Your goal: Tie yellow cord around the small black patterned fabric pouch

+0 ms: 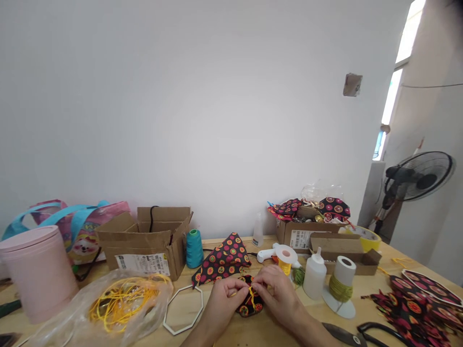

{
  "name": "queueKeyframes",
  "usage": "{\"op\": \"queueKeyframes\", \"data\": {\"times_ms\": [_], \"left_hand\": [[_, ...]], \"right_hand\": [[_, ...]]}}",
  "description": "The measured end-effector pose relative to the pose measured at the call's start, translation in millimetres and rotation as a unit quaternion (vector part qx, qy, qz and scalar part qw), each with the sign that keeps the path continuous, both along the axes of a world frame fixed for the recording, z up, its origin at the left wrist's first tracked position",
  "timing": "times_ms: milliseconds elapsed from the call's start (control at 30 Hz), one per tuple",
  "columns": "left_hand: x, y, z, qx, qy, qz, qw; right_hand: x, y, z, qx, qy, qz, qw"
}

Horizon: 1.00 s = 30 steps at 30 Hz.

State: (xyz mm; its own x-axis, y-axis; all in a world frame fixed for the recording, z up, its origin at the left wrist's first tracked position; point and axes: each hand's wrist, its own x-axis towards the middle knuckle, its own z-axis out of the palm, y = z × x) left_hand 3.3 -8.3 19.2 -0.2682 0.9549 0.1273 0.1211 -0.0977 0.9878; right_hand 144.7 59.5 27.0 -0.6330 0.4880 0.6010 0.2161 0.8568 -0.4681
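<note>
A small black patterned cloth piece [248,310] with red and orange motifs lies between my hands at the front of the table. Yellow cord [252,295] runs over it. My left hand [228,300] pinches at the cord from the left, thumb and forefinger together. From the right, my right hand [275,290] is closed with its fingertips on the same yellow cord, almost touching the left fingertips. Just behind them, a larger patterned cloth [226,258] is spread out. To the left of my left hand lies a white octagonal frame [183,310].
Scissors [343,333], a white glue bottle [314,274] and a green cord spool [341,289] are at right, with patterned cloth pieces [412,308] beyond. A plastic bag of yellow cord [123,301], pink canister [38,274] and open carton [144,243] stand left.
</note>
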Motion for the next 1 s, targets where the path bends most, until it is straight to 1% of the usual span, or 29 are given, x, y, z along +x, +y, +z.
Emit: {"op": "queueKeyframes", "data": {"times_ms": [267,467,567,833,1000], "left_hand": [[-1.4,2.3,-0.2,0.004,0.03,0.005,1.0],[-0.8,0.0,0.7,0.018,0.058,0.005,0.998],[0.4,0.3,0.3,0.022,0.051,0.004,0.998],[-4.5,2.7,-8.2,-0.004,0.014,-0.021,1.0],[-5.7,1.0,-5.8,-0.014,-0.007,-0.055,0.998]], "right_hand": [[0.5,0.2,2.0,0.044,0.0,0.009,0.999],[-0.5,-0.1,2.5,0.039,-0.028,-0.051,0.998],[-0.4,-0.3,2.6,0.025,-0.026,-0.065,0.997],[0.7,1.4,0.6,-0.012,-0.002,-0.013,1.0],[0.7,0.1,0.6,-0.031,-0.01,0.005,0.999]]}}
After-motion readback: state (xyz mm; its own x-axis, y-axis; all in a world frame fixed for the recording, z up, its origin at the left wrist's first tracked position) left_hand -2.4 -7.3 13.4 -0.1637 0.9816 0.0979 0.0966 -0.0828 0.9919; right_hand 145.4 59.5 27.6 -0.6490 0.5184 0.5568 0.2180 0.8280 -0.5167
